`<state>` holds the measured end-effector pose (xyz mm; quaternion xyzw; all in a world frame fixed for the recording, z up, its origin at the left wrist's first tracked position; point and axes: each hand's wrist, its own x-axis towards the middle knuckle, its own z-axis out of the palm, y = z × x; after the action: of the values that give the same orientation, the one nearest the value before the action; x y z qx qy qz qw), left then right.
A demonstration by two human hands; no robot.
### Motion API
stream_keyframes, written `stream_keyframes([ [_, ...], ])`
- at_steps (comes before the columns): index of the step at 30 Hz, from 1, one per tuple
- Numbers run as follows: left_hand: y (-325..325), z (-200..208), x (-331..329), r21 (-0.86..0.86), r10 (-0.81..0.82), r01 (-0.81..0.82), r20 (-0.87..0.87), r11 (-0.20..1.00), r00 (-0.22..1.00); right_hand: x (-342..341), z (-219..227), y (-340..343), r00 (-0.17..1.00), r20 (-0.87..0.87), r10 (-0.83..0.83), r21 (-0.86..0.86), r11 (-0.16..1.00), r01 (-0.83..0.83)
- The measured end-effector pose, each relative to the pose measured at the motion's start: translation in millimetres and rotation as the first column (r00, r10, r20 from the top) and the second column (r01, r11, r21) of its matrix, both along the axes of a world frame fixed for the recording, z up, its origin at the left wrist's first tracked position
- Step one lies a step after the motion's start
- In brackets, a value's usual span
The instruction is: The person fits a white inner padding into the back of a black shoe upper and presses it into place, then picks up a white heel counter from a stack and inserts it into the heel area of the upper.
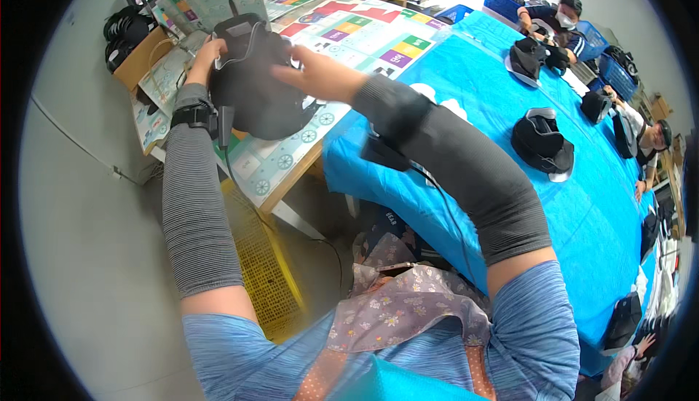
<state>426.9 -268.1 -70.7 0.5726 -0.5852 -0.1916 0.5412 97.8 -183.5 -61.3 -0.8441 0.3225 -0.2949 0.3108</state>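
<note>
A black cap is up in front of me at the left, over the edge of the printed tabletop, partly blurred. My left hand grips its left side, fingers closed on the fabric. Beside its right side is my right hand, blurred, with thumb and fingers apart; the thumb overlaps the cap. Whether those fingers touch the cap is hard to tell. Another black cap rests on the blue-covered table to my right.
Below the printed table stands a yellow plastic crate. A cardboard box with black items is at the far left. Co-workers handle more caps along the blue table's far side, near blue crates. Cables hang from my wrist straps.
</note>
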Motion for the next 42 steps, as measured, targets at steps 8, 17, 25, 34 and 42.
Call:
stream_keyframes([
  [8,42,-20,-14,-0.407,-0.050,-0.119,-0.381,0.906,0.923,-260,-21,151,0.973,-0.229,-0.037,-0.109,0.994,0.012],
  [17,149,-31,-228,-0.712,0.099,-0.232,-0.224,0.662,0.969,-386,-109,305,0.626,-0.098,-0.774,0.027,0.626,0.779],
  [25,176,-155,-429,-0.201,-0.185,0.488,0.753,0.849,0.632,-371,-159,360,0.574,-0.326,-0.751,-0.121,0.636,0.762],
  [34,157,-167,-441,-0.149,-0.198,0.327,0.547,0.933,0.813,-367,-166,371,0.561,-0.324,-0.762,-0.158,0.628,0.762],
  [42,224,-93,-455,0.137,-0.585,0.656,-0.346,0.742,0.734,-375,-127,351,0.549,-0.044,-0.835,-0.260,0.540,0.801],
])
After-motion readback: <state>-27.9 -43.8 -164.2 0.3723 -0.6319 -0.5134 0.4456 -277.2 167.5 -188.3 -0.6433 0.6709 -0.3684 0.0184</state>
